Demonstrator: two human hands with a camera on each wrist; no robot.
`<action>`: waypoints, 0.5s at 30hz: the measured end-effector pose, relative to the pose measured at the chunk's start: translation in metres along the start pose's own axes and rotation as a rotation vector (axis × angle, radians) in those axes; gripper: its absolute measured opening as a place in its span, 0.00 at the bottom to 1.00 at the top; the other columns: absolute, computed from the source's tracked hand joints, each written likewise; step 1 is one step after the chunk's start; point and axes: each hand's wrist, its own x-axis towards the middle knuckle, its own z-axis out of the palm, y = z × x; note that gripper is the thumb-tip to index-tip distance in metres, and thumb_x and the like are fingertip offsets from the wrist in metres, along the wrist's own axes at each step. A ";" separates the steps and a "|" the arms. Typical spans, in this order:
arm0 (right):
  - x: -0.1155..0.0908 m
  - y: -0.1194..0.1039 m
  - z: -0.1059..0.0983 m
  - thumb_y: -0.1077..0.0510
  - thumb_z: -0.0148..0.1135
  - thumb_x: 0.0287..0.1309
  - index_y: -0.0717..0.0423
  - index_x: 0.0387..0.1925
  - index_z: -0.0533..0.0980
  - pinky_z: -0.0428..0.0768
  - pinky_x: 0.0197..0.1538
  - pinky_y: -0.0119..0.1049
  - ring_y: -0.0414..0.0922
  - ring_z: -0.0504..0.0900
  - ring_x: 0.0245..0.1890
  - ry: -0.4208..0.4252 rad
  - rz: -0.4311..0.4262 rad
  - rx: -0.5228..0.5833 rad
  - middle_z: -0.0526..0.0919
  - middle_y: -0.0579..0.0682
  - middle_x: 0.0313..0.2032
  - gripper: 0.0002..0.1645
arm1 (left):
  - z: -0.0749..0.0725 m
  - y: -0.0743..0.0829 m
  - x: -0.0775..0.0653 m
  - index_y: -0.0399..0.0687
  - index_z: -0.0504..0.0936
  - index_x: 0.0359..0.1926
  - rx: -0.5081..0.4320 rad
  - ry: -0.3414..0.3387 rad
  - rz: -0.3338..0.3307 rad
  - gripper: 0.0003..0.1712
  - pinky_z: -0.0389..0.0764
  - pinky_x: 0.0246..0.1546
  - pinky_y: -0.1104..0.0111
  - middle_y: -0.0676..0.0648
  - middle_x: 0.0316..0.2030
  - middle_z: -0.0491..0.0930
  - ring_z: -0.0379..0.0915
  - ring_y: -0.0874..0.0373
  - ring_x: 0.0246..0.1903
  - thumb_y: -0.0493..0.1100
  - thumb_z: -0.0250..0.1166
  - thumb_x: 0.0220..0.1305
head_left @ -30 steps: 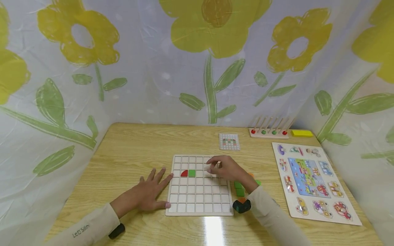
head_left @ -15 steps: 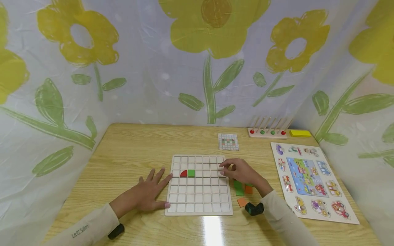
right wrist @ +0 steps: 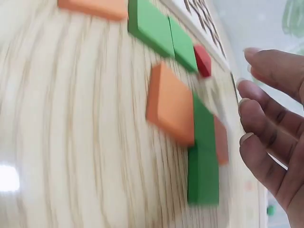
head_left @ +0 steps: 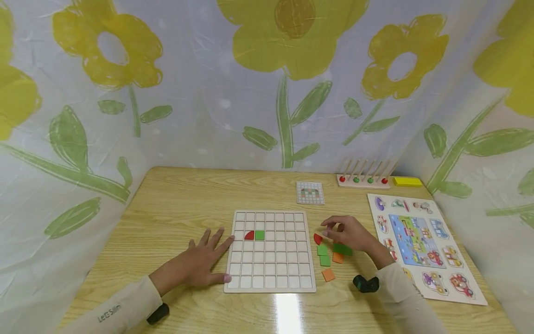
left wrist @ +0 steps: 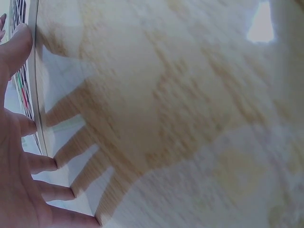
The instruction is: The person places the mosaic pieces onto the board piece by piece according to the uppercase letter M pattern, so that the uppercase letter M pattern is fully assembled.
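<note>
A white grid board lies on the table, holding a red quarter-circle tile beside a green square tile. Against its left edge rests my left hand, fingers spread, thumb at the lower corner. My right hand hovers right of the board over loose tiles, its fingers loosely bent with nothing between them in the right wrist view. Under and beside it lie a red quarter-circle piece, light green squares, dark green pieces and orange squares.
Behind the board lies a small pattern card. A peg stand with red and green beads and a yellow block are at the back right. A picture puzzle board lies at the right, partly behind my right forearm.
My right hand has moved right, from over the grid board to the loose tiles, uncovering the red quarter-circle piece beside the board. My left hand has stayed put.
</note>
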 end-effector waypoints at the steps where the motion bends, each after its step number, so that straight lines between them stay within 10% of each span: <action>1: -0.002 0.002 -0.002 0.56 0.64 0.68 0.60 0.51 0.82 0.75 0.24 0.32 0.38 0.73 0.18 0.006 0.011 -0.014 0.85 0.53 0.39 0.15 | 0.000 0.000 0.000 0.51 0.50 0.80 0.000 0.000 0.000 0.58 0.60 0.52 0.21 0.30 0.77 0.46 0.44 0.20 0.72 0.79 0.54 0.61; 15: -0.013 0.017 -0.013 0.52 0.71 0.61 0.54 0.45 0.85 0.76 0.35 0.32 0.37 0.75 0.30 0.007 0.102 -0.114 0.84 0.47 0.39 0.13 | -0.003 0.002 -0.001 0.50 0.50 0.80 -0.017 -0.011 0.000 0.58 0.59 0.53 0.21 0.30 0.78 0.45 0.43 0.20 0.72 0.78 0.55 0.62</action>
